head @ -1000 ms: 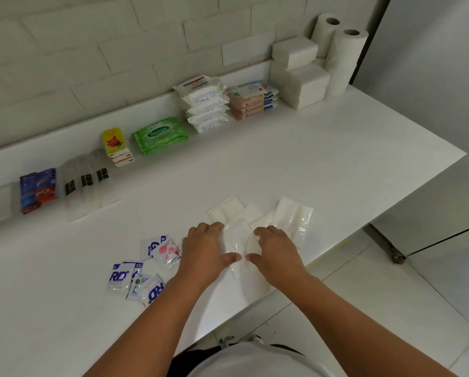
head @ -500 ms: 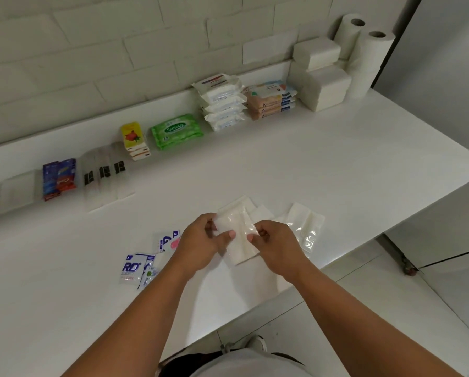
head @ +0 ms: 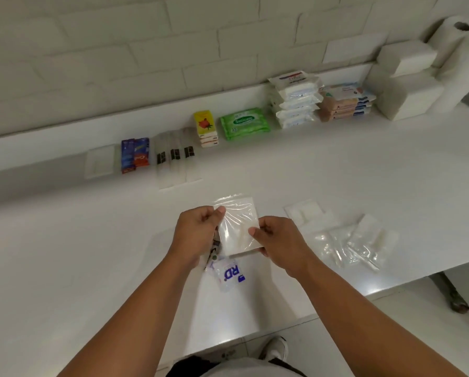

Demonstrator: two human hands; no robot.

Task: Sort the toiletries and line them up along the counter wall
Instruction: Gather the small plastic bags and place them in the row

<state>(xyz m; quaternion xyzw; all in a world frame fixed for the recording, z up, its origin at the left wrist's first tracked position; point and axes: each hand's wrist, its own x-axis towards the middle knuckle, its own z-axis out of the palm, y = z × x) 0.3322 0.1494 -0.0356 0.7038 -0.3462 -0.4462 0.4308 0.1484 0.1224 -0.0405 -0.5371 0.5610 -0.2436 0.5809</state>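
Closest to me, both hands hold one clear plastic packet (head: pixel 237 227) above the counter (head: pixel 64 254). The left hand (head: pixel 198 235) pinches its upper left corner; the right hand (head: pixel 279 240) pinches the lower right edge, thumb on top. Inside is something flat and white; I cannot tell what. Under the hands, small sachets (head: pixel 229 273) with blue print lie on the counter, partly hidden. To the right is a loose pile of clear packets (head: pixel 347 240) with white contents. Farthest, along the wall (head: pixel 119 63), left to right: flat white packet (head: pixel 100 163), blue-and-red boxes (head: pixel 135 155), three clear sleeves (head: pixel 174 159), yellow tissue packs (head: pixel 206 127), green wipes pack (head: pixel 244 123), white wipes stack (head: pixel 295 100), peach packs (head: pixel 344 102), white tissue blocks (head: pixel 407 85), paper rolls (head: pixel 451 44).
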